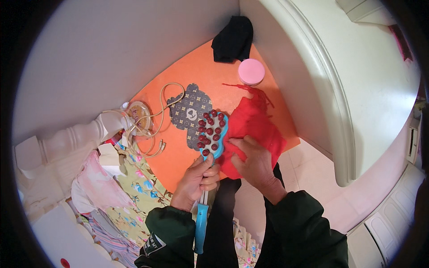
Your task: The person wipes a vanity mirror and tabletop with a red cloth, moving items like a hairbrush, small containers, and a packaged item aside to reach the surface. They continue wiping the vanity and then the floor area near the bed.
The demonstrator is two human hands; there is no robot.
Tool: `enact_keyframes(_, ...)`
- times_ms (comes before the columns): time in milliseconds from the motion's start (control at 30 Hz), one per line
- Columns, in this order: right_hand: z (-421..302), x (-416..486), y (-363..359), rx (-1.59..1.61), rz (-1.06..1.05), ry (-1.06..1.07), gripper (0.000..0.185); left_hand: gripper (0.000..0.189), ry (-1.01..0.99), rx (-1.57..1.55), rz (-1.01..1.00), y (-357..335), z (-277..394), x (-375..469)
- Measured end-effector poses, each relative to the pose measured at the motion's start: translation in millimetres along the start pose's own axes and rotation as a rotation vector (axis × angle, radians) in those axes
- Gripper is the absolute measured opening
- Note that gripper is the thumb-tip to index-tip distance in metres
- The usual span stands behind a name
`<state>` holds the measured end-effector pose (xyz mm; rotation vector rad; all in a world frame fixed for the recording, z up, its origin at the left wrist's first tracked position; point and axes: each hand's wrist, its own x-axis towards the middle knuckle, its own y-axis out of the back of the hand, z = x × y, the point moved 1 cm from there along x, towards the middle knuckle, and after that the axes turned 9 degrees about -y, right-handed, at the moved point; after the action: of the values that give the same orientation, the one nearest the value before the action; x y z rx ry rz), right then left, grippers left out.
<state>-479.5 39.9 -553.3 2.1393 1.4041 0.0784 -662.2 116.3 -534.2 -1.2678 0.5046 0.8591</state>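
A beaded massage paddle [218,147] has a white face with dark red balls, a light blue rim and a blue handle [201,227]. My left hand [197,179] grips it at the neck, thumb near the lowest ball. The handle hangs below that hand toward my sleeve. Beside the paddle's right edge, a red cloth [258,124] with stringy ends lies bunched over the orange tabletop [197,75]. My right hand [253,162] touches this cloth with bent fingers, the fingertips close to the paddle. Whether they pinch the fabric is unclear.
A bear-shaped decal [191,112] marks the tabletop. A pink round lid [251,71] and black cloth [233,39] sit toward the far corner. At left are a coiled cable [163,114], a round clear container [139,115], and a bed with floral bedding [144,187]. A white curved counter [368,83] rises at right.
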Motion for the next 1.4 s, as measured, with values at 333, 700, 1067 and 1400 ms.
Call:
enact_keyframes(333, -5, 10, 7, -0.304, -0.007, 0.126, 0.042, 0.013, 0.003, -0.028, 0.057, -7, -6, -1)
enact_keyframes(700, -1, -2, 11, -0.057, 0.043, 0.117, 0.043, 0.01, -0.036, 0.136, 0.156, -21, -16, 5)
enact_keyframes(1067, 18, -3, 7, 0.291, -0.261, -0.002, 0.035, 0.017, -0.139, 0.375, 0.281, -17, -32, 14)
enact_keyframes(1400, 11, -6, 21, 0.271, -0.321, -0.019, 0.035, 0.037, -0.361, 0.773, 0.325, -16, -40, 21)
